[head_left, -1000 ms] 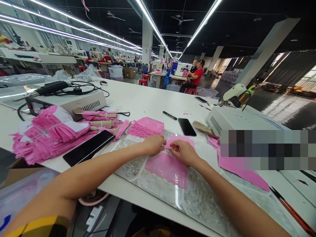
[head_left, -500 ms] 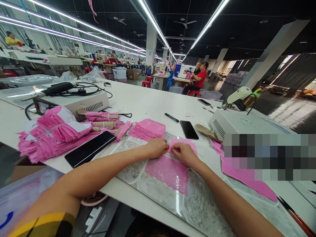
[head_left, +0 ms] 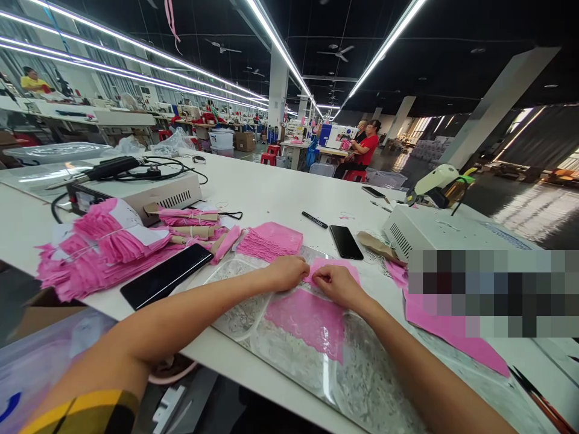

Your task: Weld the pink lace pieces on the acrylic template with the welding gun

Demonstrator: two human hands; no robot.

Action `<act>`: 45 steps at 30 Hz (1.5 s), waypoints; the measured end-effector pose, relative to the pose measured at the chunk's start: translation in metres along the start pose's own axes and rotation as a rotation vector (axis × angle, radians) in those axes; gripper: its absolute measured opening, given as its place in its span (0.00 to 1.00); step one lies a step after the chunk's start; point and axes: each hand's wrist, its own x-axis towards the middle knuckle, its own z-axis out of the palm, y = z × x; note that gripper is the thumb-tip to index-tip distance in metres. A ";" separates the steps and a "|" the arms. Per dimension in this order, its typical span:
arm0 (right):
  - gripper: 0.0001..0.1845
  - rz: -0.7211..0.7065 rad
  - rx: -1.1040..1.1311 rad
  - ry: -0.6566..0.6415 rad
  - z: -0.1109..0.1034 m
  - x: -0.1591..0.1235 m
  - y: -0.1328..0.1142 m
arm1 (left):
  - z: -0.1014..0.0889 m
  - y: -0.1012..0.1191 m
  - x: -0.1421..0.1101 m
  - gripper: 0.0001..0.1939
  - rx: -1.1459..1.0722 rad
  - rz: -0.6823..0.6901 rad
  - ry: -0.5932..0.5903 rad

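Pink fabric (head_left: 305, 322) lies on the patterned board (head_left: 230, 301), apparently mid-work. Fingers bend over its far part, left hand (head_left: 289, 273) and right hand (head_left: 337, 283); whether they grip is hidden. Beyond, a pink stack (head_left: 275, 238) sits, finished or waiting, I cannot tell.

The fabric (head_left: 310, 319) is pink, the board (head_left: 375, 377) marbled grey, the table (head_left: 257, 181) white, the sleeve (head_left: 90, 413) yellow-and-black checked.
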 end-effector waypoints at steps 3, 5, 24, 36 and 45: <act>0.12 -0.001 -0.001 -0.015 -0.001 0.000 0.000 | 0.000 0.001 -0.001 0.09 0.002 0.024 0.001; 0.12 0.002 -0.001 -0.018 -0.001 0.000 0.000 | 0.001 0.002 -0.002 0.09 0.009 0.037 0.002; 0.13 0.004 -0.021 -0.024 -0.001 0.001 0.001 | 0.004 0.001 -0.004 0.10 -0.012 0.039 0.013; 0.13 -0.016 -0.009 0.006 0.001 0.004 -0.004 | 0.003 -0.003 -0.002 0.11 -0.111 -0.011 0.042; 0.10 0.036 0.118 0.047 0.016 0.008 0.001 | 0.008 -0.004 -0.002 0.09 -0.149 -0.055 0.108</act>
